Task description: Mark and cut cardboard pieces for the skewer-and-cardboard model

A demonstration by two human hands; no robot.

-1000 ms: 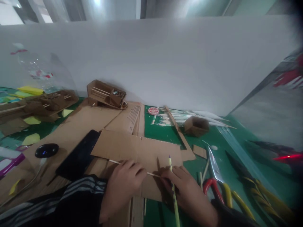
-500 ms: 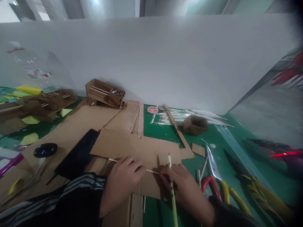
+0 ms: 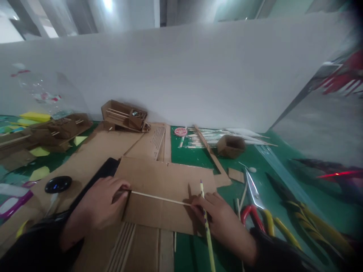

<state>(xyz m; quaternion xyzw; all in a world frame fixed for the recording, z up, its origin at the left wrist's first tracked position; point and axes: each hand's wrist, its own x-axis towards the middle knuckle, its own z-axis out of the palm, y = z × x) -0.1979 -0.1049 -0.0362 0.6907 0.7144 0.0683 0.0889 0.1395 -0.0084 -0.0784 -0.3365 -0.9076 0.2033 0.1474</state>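
Observation:
A thin wooden stick (image 3: 160,198) lies across a flat cardboard sheet (image 3: 170,177). My left hand (image 3: 98,206) pinches the stick's left end at the sheet's left edge. At the stick's right end, my right hand (image 3: 217,217) holds it between the fingertips. A yellow patterned pencil (image 3: 208,234) also rests in my right hand, tip pointing up and away from me. Under my left hand and wrist is a black phone (image 3: 106,168), partly covered.
Red-handled scissors (image 3: 252,217) and yellow-handled pliers (image 3: 300,215) lie at the right. Farther back are a small cardboard box (image 3: 231,146), wrapped sticks, a red round label (image 3: 180,131) and a cardboard model (image 3: 124,115). A black round device (image 3: 58,184) sits at the left.
My left hand has slid left along the stick to its left end, uncovering the stick's middle. My right hand stays nearly in place with the pencil. The view has tilted slightly.

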